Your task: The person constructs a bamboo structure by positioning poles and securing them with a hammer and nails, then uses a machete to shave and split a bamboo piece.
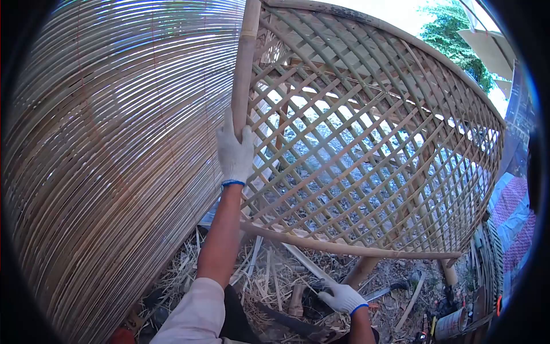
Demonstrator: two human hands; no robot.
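My left hand (235,152), in a white knit glove with a blue cuff, is closed around the lower part of an upright bamboo pole (245,74). That pole stands at the left side of a crisscross bamboo lattice panel (344,143). Lower down, my right hand (345,298), gloved the same way, is closed at the near end of a pale bamboo strip (309,262). The strip slants up and left from it toward the panel's bottom rail (344,249). My right fingers are partly hidden.
A large screen of thin slats (114,172) fills the left side. Shavings and offcuts (177,269) litter the ground. A grey blade-like piece (385,292) lies right of my right hand. A bucket (451,325) stands at lower right, near patterned cloth (513,206).
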